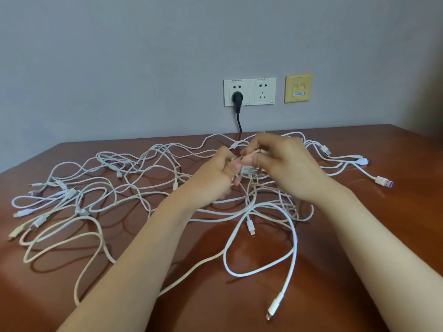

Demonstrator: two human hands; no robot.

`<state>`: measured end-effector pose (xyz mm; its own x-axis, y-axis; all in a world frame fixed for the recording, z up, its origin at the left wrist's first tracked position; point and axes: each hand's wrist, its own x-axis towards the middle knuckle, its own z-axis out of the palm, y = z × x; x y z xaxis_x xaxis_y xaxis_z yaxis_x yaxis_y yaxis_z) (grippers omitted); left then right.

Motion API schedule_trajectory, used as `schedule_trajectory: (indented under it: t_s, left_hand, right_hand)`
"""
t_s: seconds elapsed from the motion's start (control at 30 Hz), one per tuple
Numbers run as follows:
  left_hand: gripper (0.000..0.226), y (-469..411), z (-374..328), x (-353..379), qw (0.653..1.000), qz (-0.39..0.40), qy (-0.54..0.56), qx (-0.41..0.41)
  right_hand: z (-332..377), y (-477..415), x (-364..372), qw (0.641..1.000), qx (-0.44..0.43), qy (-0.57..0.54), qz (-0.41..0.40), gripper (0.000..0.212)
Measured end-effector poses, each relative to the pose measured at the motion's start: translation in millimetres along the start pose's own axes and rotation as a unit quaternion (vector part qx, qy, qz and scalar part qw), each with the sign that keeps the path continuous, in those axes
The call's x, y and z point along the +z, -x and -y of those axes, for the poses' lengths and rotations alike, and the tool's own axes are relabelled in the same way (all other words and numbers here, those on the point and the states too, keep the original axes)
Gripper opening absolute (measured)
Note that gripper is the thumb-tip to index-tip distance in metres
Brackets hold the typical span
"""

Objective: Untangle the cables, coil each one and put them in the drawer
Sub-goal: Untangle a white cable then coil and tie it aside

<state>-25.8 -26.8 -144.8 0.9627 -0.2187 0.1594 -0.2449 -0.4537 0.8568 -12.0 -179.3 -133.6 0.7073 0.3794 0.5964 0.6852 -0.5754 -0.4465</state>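
While the left hand (215, 174) and right hand (285, 164) pinch the thin white tangled cables (250, 224), pulling hard could tighten knots. The loose end (275, 305) at 5 o'clock may snag.

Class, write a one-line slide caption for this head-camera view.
Left hand and right hand pinch strands of the tangled white cables spread over a wooden table beneath wall sockets.

No text can be read with certainty. A line of small grey print is carried along the top edge of each of the two white plastic wall socket plates (254, 98), too small to be made out. At three o'clock from them, a blue-and-white sticker (298, 94) is borne by the yellow square network plate (290, 88); its lettering is blurred.
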Motion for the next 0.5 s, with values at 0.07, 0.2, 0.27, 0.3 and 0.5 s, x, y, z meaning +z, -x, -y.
schedule_trajectory:
  t_s: [0.07, 0.2, 0.27, 0.3, 0.5]
  left_hand:
    - [0.019, 1, -2, 0, 0.997, 0.031, 0.073, -0.005]
    - [0.020, 2, -2, 2, 0.996, 0.065, 0.057, 0.000]
    - [0.015, 3, -1, 3, 0.996, 0.088, 0.020, -0.006]
    - [0.012, 3, -1, 4, 0.995, 0.098, 0.012, -0.006]
    - [0.011, 6, -5, 8, 0.993, 0.113, 0.017, 0.026]
  right_hand:
    - [-1, -2, -5, 0.998, 0.032, -0.053, -0.024, 0.012]
    - [-3, -1, -6, 0.994, 0.077, -0.078, -0.008, 0.018]
    - [-6, 1, -4, 0.995, 0.091, -0.042, 0.007, 0.020]
    - [-7, 1, -4, 0.995, 0.099, -0.029, 0.011, 0.021]
    - [-6, -1, -13, 0.968, 0.159, -0.186, 0.059, 0.007]
